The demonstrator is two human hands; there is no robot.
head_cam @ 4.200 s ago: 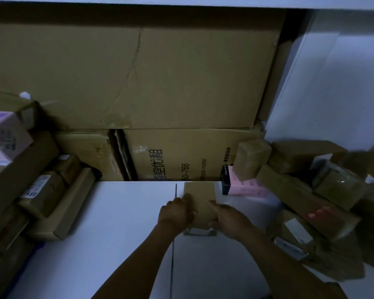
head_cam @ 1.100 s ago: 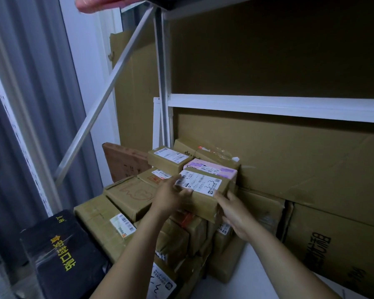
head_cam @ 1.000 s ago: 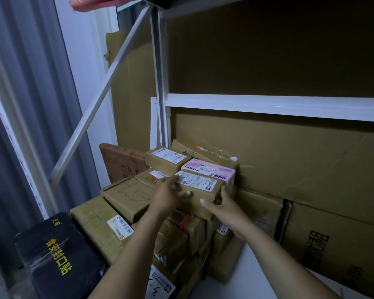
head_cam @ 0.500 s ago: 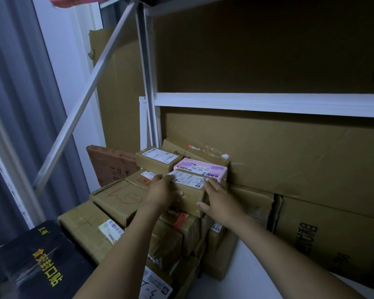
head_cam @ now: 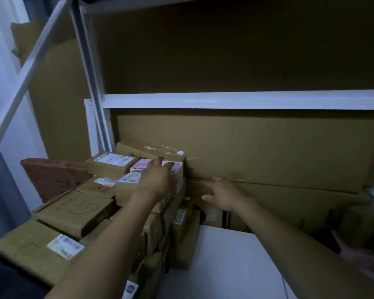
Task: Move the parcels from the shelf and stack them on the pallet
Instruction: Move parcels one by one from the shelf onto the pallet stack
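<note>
Head view, the only one. Found the parcels (head_cam: 73,210) heaped at 8 to 9 o'clock, beside the white shelf board (head_cam: 225,255) at 5 o'clock and below the white shelf beam (head_cam: 225,101) spanning 12 to 2 o'clock. Could not make out the pallet under the heap.

Caught the left hand (head_cam: 158,182) near centre, fingers straight and spread. Laid flat over the pink box (head_cam: 138,168) and the brown parcel (head_cam: 125,192) just below it, gripping nothing. Caught the right hand (head_cam: 222,190) at 3 o'clock of the left, clear of the heap, fingers loosely spread and empty, in front of the big flat carton (head_cam: 268,152). Could not tell whether touching it.

Judged the brown parcel light and stiff: small, square-cornered corrugated board. Reckoned tape and glossy label slippery, so would take hold at the two short ends, palms on bare board, thumbs over the top edge. Judged the pink box thinner-walled and easier to crush, so would squeeze gently. Rated the heap uneven, with boxes at mixed angles, and feared a top parcel sliding toward 7 o'clock if set off-centre.

Read "Con" on the pink box, and lost the rest behind the left hand. Read "dc" on the brown box (head_cam: 138,151) at 12 o'clock of it. Noted white shipping labels on the labelled parcel (head_cam: 108,164) at 10 o'clock, on the brown parcel, and on the low carton (head_cam: 30,251) at 8 o'clock. Found all that print too blurred to read.
</note>
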